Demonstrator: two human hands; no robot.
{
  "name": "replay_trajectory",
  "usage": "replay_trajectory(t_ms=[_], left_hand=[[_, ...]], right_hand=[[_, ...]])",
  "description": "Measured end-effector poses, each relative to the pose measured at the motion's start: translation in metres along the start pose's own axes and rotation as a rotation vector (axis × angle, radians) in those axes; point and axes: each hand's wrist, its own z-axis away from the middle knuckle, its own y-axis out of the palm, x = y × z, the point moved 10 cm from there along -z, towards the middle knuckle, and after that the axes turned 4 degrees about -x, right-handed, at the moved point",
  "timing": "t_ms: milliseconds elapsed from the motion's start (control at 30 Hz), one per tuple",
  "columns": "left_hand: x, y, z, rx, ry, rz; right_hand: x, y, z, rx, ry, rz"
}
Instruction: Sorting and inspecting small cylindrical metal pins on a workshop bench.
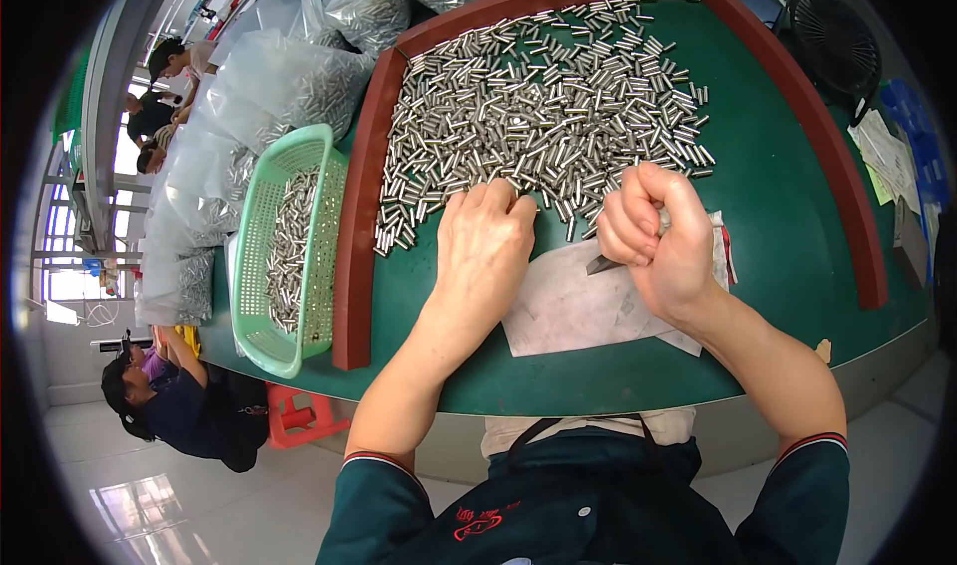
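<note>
A broad heap of short silver metal pins (538,116) covers the far part of the green tabletop. At its near edge, my left hand (485,246) is closed, knuckles up, its curled fingertips against the pins; whatever they hold is hidden. To its right, my right hand (660,241) makes a fist above a stained white cloth (568,306). A dark, flat, pointed tool end (601,264) sticks out below that fist; the rest of the tool is covered by my fingers.
Dark red rails (361,226) border the heap. Left of them stands a light green basket (257,256) holding more pins. Clear plastic bags (289,76) of pins line the left and far side. A black fan (835,41) stands far right. Co-workers (189,405) are at left.
</note>
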Motion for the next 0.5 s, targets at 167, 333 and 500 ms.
replay_trajectory(t_ms=[167,333,500], left_hand=[[0.008,-0.009,-0.003,-0.057,-0.038,0.292],[0.023,-0.009,-0.001,-0.127,-0.134,0.806],[0.035,0.007,0.006,-0.127,-0.240,1.056]], right_hand=[[0.001,0.002,0.000,0.001,-0.006,-0.076],[-0.001,-0.002,0.001,-0.005,-0.004,-0.081],[-0.002,-0.001,0.003,-0.005,-0.002,-0.085]])
